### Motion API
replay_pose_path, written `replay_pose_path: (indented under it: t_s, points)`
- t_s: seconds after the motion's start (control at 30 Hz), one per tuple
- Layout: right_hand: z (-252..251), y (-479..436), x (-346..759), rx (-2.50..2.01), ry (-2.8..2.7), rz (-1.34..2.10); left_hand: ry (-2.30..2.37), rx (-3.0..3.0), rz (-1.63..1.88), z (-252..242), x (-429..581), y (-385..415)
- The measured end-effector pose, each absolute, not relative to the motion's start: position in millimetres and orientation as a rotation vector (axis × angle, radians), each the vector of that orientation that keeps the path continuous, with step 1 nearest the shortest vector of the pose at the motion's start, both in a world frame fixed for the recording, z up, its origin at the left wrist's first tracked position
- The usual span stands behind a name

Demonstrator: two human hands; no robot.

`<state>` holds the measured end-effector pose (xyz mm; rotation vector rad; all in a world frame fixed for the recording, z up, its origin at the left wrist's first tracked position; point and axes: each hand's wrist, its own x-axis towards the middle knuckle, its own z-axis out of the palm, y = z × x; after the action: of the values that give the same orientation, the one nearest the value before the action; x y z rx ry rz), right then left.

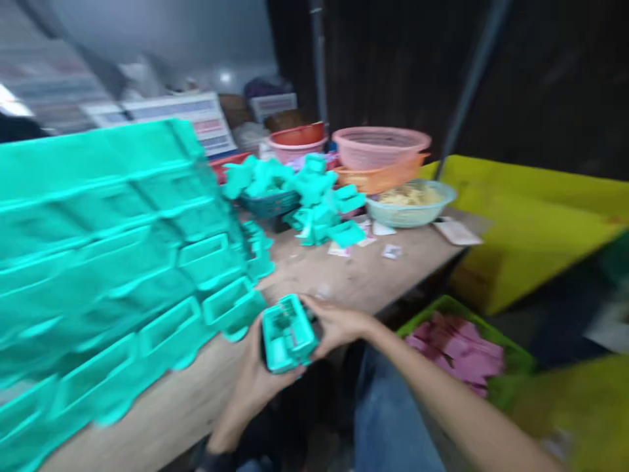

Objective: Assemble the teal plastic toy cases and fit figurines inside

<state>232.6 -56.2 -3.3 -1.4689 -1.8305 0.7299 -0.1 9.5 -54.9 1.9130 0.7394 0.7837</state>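
Note:
Between my two hands is a teal plastic box-shaped part (289,333), its open hollow side facing up toward me. My left hand (263,380) wraps round its left and lower side. On the right, my right hand (334,326) grips the other side with the fingers partly hidden behind it. Just left of the hands, many like teal parts (162,328) stand stacked in rows on the table (196,387). The picture is blurred, so small details inside the held part cannot be made out.
Loose teal pieces (319,210) heap over a dark basket (270,203) at the back. Beyond stand a pink basket (381,147), an orange basket (383,176) and a pale bowl (413,211) of small yellowish pieces. A green crate (515,357) with pink parts sits lower right.

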Motion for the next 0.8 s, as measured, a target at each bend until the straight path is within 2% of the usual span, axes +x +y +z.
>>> replay_pose_path:
  t_s: [0.13,0.8]
  points:
    - [-27.3,-61.6,242.2,-1.459,-1.797,0.716,0.771,1.874,0.679,-52.5,-2.2,12.7]
    - [-38.4,-70.2,234.2,-1.471,-1.872,0.772,0.761,1.873,0.721,-51.9,-5.7,10.4]
